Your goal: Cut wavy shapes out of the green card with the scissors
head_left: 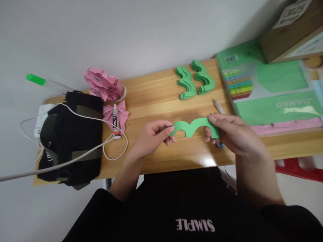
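A green curved paper cutout [189,127] with two arches is stretched between my hands above the wooden table. My left hand [157,134] pinches its left tip between thumb and fingers. At the wider right end, my right hand [227,132] grips the paper with the thumb on top. Two stacks of similar green cutouts, one at left [188,85] and one at right [205,80], lie near the table's back edge. Just behind my right hand is a pen [219,106]. A blue curved object [220,144], partly hidden, shows under that hand.
On the left are a black bag [73,134], white cables, a glue tube [115,122] and pink folded paper [103,84]. A green paper pack [275,87] and a cardboard box [292,33] sit at the right. The wooden table's [151,90] front edge is near my body.
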